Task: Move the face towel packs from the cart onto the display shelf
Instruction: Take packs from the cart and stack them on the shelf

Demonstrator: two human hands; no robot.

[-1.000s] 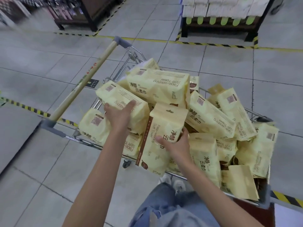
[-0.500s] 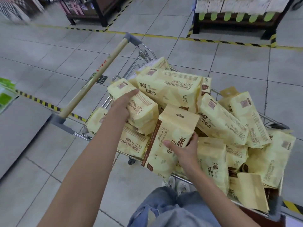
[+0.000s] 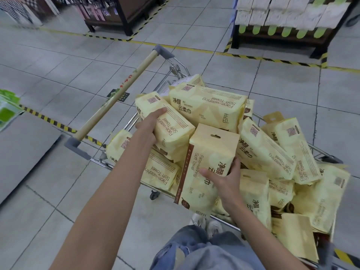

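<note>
A wire shopping cart [image 3: 116,109] stands in front of me, piled with several pale yellow face towel packs. My left hand [image 3: 150,123] grips one pack [image 3: 171,131] lying on the left of the pile, fingers over its top face. My right hand [image 3: 224,178] holds an upright pack [image 3: 206,164] at the cart's near edge, thumb across its front and fingers behind. A large pack [image 3: 208,106] lies on top of the heap behind both.
A grey shelf surface [image 3: 21,149] lies at the left, with green packs [image 3: 7,110] at its far end. Dark display stands [image 3: 280,36] with white packs stand beyond the yellow-black floor tape. My jeans and shoes [image 3: 206,225] are below the cart.
My left hand has lifted its pack a little up from the pile. My right hand keeps its hold on the upright pack. The view has swung slightly left, bringing the green packs into sight.
</note>
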